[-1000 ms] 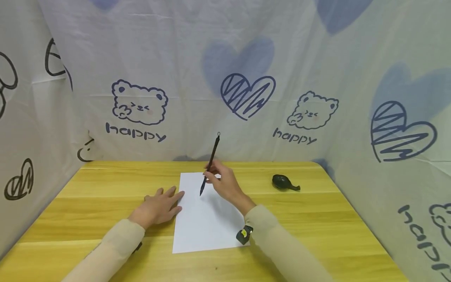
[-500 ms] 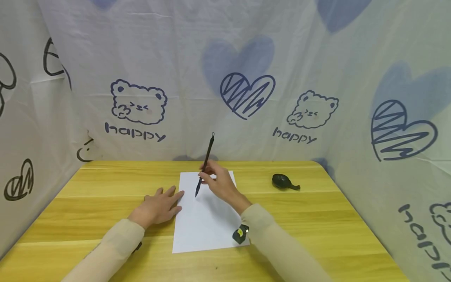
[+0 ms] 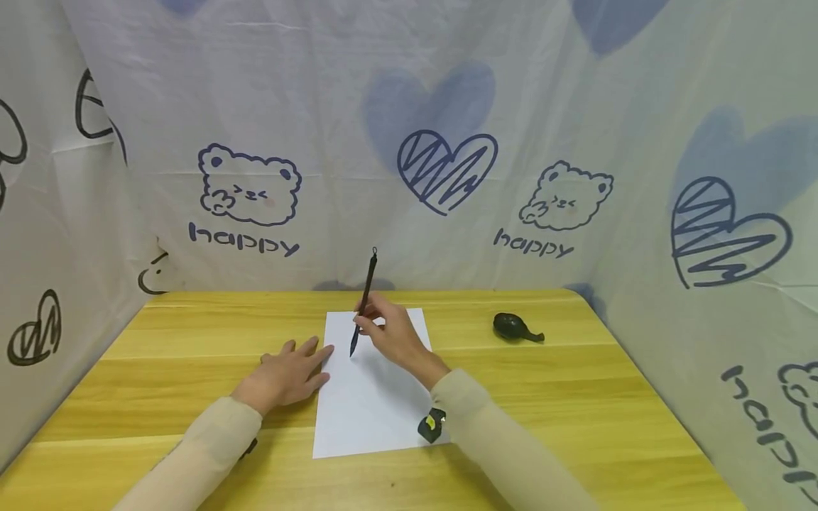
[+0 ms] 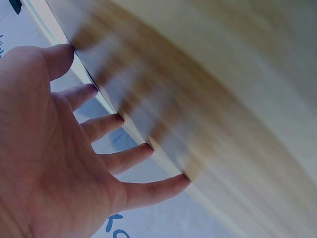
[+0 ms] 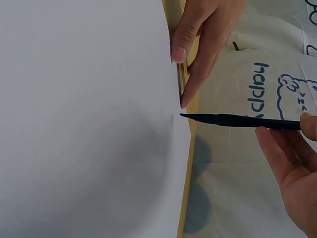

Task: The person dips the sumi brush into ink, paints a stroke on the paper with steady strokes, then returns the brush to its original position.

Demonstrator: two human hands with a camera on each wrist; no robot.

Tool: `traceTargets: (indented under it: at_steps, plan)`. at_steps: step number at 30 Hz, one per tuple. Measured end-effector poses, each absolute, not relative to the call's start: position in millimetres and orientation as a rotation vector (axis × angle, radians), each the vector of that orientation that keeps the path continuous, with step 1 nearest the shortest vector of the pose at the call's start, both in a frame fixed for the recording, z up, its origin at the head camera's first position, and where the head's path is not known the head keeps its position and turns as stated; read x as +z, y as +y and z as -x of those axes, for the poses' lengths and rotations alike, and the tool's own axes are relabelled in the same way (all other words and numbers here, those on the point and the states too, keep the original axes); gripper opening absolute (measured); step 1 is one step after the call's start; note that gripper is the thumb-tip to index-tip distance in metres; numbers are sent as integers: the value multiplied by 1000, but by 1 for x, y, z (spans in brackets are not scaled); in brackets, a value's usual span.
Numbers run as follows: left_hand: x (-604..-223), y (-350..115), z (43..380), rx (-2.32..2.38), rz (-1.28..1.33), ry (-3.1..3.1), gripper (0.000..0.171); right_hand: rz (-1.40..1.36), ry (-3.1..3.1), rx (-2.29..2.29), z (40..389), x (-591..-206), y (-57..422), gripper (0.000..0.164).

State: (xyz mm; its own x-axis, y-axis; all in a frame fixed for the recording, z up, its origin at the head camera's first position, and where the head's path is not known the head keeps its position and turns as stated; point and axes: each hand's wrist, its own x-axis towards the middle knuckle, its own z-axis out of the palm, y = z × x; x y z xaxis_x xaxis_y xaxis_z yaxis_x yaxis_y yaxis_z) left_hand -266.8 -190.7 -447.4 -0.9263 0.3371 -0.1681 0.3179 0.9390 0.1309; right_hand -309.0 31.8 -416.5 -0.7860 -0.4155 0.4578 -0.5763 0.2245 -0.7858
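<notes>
A white sheet of paper [image 3: 364,419] lies on the table in the head view. My right hand [image 3: 395,339] pinches a black calligraphy brush [image 3: 370,273] between thumb and fingers, its looped end up and slightly tilted right. Its pointed tip is close over the upper left part of the paper, and the brush [image 5: 233,120] shows from the side in the right wrist view. No marks show on the sheet. Fingers spread, my left hand [image 3: 287,377] rests at the paper's left edge; the left wrist view shows that hand [image 4: 59,153] with its fingertips against the tabletop.
At the right on the yellow wood-grain table [image 3: 549,411] lies a black rounded thing [image 3: 510,326] with a narrow neck. A printed cloth [image 3: 345,206] hangs behind the table and on both sides. A small black device [image 3: 431,426] sits at the right wrist, over the paper.
My right hand has moved a little to the left with the brush, its tip drifting left over the paper. The left hand and the sheet have stayed in place.
</notes>
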Motion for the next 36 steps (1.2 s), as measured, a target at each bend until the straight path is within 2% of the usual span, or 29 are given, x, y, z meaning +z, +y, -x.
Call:
traceTargets:
  at_steps: [36]
  plan:
    - [-452,-190,269,135,-485,2918,60,-953,-2463,1401,307,-420,38,12]
